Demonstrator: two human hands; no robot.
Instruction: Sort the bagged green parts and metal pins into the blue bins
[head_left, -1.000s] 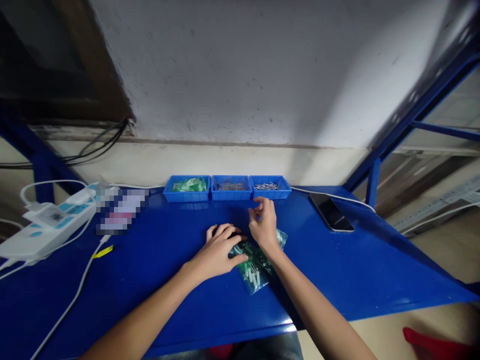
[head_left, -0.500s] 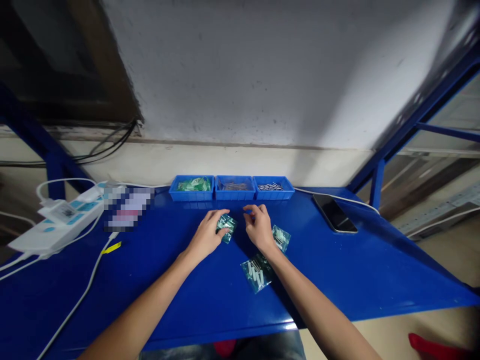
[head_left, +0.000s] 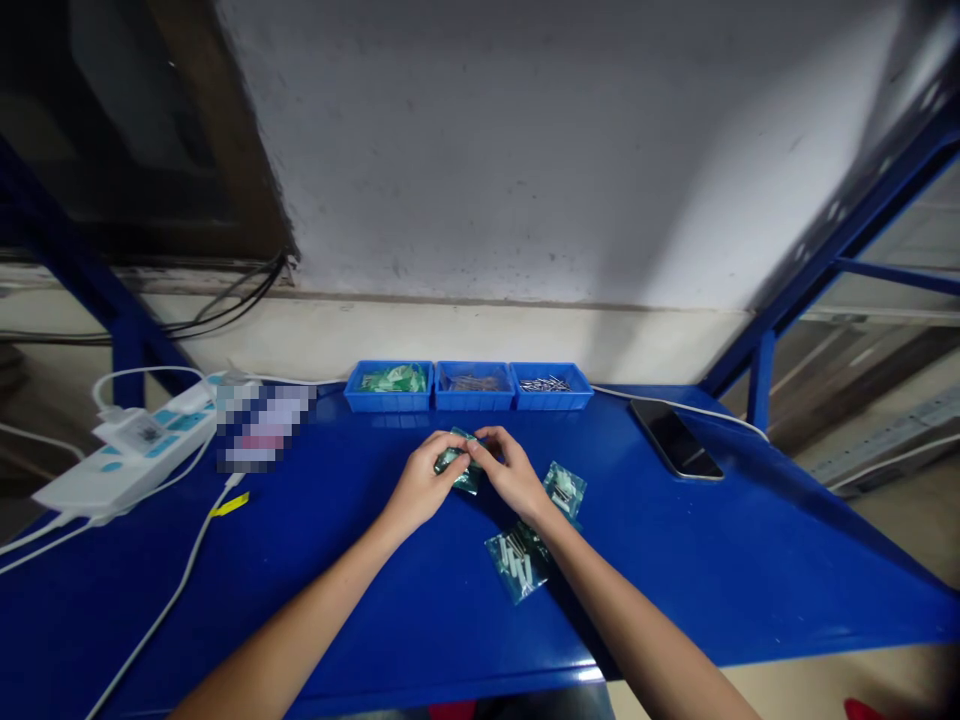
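Observation:
My left hand (head_left: 420, 487) and my right hand (head_left: 511, 472) meet over the middle of the blue table (head_left: 315, 580), both pinching a small clear plastic bag (head_left: 460, 468) with green parts inside, held just above the surface. Two more small bags lie by my right forearm: one with white pieces (head_left: 517, 562) nearer me, another (head_left: 565, 487) to the right of my wrist. Behind my hands stand three small blue trays in a row: the left tray (head_left: 389, 386) holds green bags, the middle tray (head_left: 473, 387) thin brownish parts, the right tray (head_left: 551, 386) metal pins.
A dark phone (head_left: 676, 451) lies at the table's right rear with a white cable (head_left: 660, 401) running behind it. A white power strip (head_left: 124, 455) with cables sits at the left. A blue frame post (head_left: 761, 380) rises at the right; a wall stands close behind.
My left hand picked one bag off the pile and carried it forward. My right hand came over from the trays and now grips the same bag. The camera tilted slightly.

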